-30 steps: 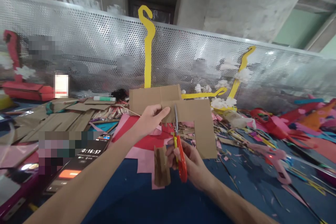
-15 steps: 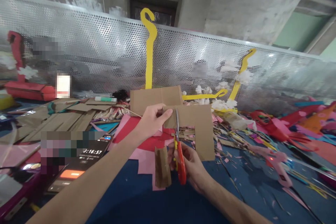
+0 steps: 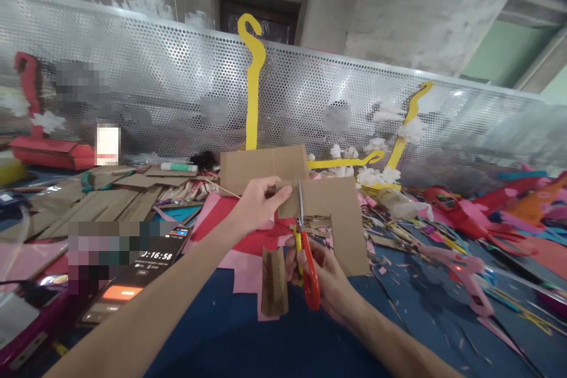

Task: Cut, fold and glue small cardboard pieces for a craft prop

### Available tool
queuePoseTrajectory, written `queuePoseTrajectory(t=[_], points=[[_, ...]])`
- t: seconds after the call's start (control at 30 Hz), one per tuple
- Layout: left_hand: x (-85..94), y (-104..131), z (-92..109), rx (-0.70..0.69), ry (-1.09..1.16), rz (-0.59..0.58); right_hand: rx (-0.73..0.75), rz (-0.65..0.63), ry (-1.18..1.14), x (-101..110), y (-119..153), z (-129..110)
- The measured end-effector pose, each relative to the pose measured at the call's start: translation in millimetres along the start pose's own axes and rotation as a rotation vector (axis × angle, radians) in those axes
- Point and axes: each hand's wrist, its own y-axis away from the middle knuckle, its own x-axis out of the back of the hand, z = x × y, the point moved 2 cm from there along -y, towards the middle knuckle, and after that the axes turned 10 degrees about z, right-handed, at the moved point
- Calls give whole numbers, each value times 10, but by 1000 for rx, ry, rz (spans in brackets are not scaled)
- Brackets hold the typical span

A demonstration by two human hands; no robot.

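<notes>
My left hand (image 3: 262, 204) pinches the left end of an L-shaped piece of brown cardboard (image 3: 348, 212) between thumb and fingers. In my right hand (image 3: 316, 269) are scissors (image 3: 312, 277) with red and yellow handles, their blades pointing up and lying across the cardboard just right of my left thumb. Below my left hand, a small folded cardboard piece (image 3: 274, 282) rests over pink paper (image 3: 245, 271). Behind the hands stands a cardboard box shape (image 3: 263, 168), with a tall yellow hook-topped strip (image 3: 252, 100) rising behind it.
A phone (image 3: 142, 271) showing a timer lies at the left, near stacked cardboard (image 3: 97, 207). On the right are a pink glue gun (image 3: 465, 274), scattered sticks and scraps, and red paper pieces (image 3: 469, 218). A perforated metal panel (image 3: 292, 88) runs along the back.
The right part of the cardboard has tilted slightly down and to the right. The scissor handles in my right hand have shifted a little right and spread wider apart.
</notes>
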Motion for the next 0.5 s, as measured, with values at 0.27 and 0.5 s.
queuePoseTrajectory(t=[0.27,0.5], points=[[-3,-1,-42,8,1,27,9,40,2,69,-33,73],[69,15,-165,198,207,239,72,103,136,174,-107,25]])
